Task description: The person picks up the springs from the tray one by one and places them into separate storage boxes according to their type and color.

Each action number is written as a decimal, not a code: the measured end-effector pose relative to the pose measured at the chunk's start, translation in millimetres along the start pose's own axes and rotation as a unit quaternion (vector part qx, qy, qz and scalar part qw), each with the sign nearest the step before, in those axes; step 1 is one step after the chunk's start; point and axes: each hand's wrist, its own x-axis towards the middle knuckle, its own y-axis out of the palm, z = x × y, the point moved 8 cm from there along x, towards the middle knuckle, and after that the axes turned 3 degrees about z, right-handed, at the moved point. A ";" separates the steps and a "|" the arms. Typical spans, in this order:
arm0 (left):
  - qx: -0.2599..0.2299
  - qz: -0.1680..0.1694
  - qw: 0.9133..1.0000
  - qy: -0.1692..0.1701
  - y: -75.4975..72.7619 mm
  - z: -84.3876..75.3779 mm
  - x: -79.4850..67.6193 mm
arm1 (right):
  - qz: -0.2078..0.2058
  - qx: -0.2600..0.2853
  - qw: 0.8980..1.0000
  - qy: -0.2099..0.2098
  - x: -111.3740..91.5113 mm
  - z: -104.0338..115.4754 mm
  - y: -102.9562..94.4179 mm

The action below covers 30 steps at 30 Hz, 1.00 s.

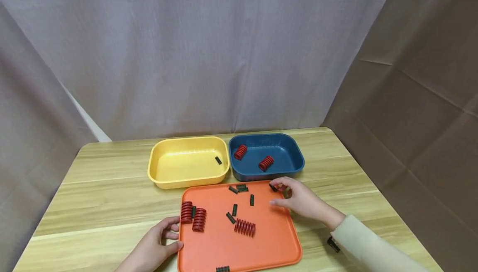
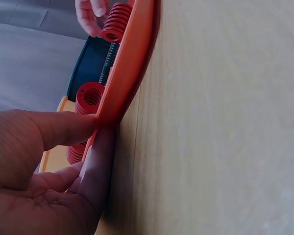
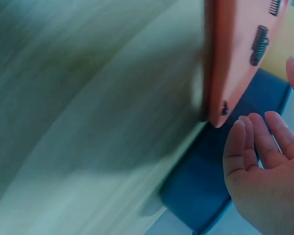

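Pale sleeve (image 1: 373,243) nearest, leading to right hand (image 1: 295,197): fingers loosely bent, thumb apart, nothing grasped. Left hand (image 1: 158,239) pinches rim of orange tray (image 1: 269,243), thumb above, fingers below. Tray count: three red springs (image 1: 245,227), nine small dark springs (image 1: 252,200). Yellow tub (image 1: 186,168): one dark. Blue tub (image 1: 284,156): two red. Two red, one dark between, just inside rim by left hand; third red between hands. One dark at far right corner, beside right fingertips.
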 end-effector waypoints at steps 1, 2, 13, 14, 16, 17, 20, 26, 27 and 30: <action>0.001 -0.001 1.000 0.001 0.1 -0.4 -0.2 | 0.001 -0.004 1.000 0.008 0.4 -3.1 0.5; 0.002 -0.003 1.000 0.002 0.1 -0.7 -0.2 | 0.002 -0.009 1.000 0.013 1.0 -6.0 1.0; 0.008 -0.006 1.000 -0.004 1.2 0.2 0.0 | 0.009 -0.037 0.998 0.041 7.4 -22.2 5.4; 0.008 -0.007 1.000 -0.005 1.2 0.4 0.2 | 0.009 -0.046 0.998 0.040 7.5 -22.5 5.7; 0.004 -0.007 1.000 -0.006 1.3 0.0 0.7 | 0.008 -0.060 0.998 0.032 7.3 -20.4 6.0; 0.002 -0.006 1.000 -0.006 1.4 -0.2 0.8 | 0.007 -0.069 0.997 0.026 6.9 -18.6 6.2; -0.003 -0.006 1.000 -0.006 1.4 -0.6 1.2 | 0.006 -0.091 0.996 0.006 5.8 -12.7 8.0; 0.003 -0.004 1.000 -0.008 1.6 1.1 0.2 | 0.002 -0.096 0.995 -0.004 8.0 -8.7 10.1; 0.003 -0.005 1.000 -0.008 1.5 0.9 0.1 | -0.003 -0.092 0.996 -0.004 8.9 -9.2 9.5; -0.001 -0.008 1.000 -0.007 1.3 0.0 0.5 | -0.013 -0.082 0.997 -0.001 11.4 -11.1 8.4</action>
